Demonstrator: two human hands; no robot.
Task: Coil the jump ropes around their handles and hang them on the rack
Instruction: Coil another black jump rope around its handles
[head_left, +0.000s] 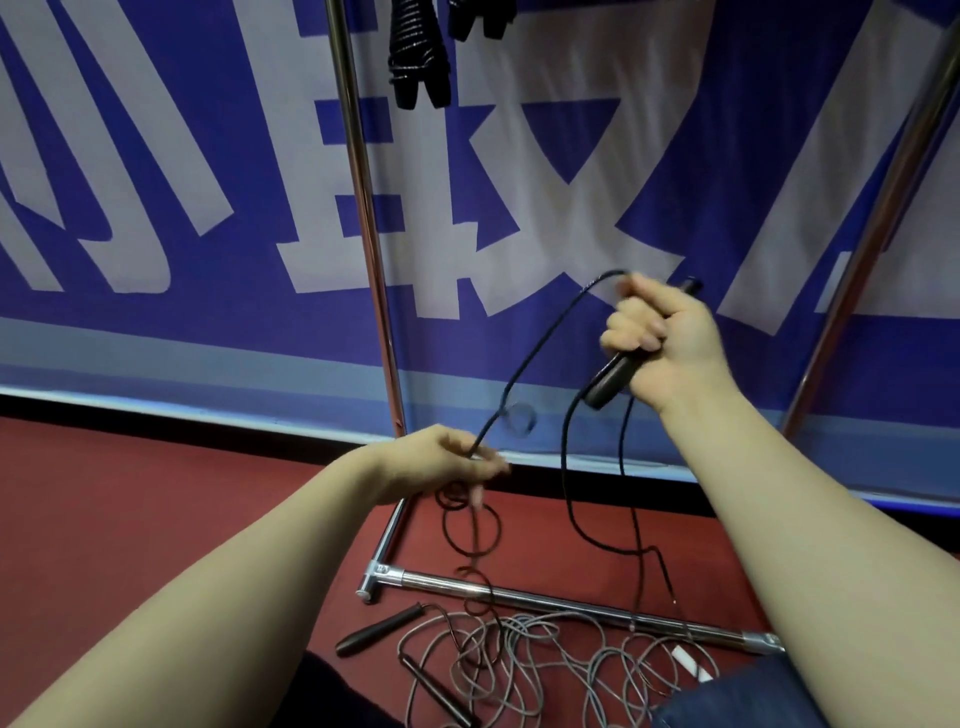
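My right hand (660, 338) grips the black handles (613, 379) of a jump rope, held up in front of the banner. Its black cord (524, 358) arcs from the top of that hand down to my left hand (447, 460), which pinches it lower and to the left. More of this cord hangs in loops to the floor. A coiled black rope (415, 52) hangs from the rack at the top. On the floor lie a tangled grey rope (545, 660) and loose black handles (379, 629).
The rack's chrome upright poles (363, 218) rise on the left and right, and its base bar (571, 605) lies across the red floor. A blue and white banner (156, 182) covers the wall behind. My knee in blue fabric (737, 696) shows at bottom right.
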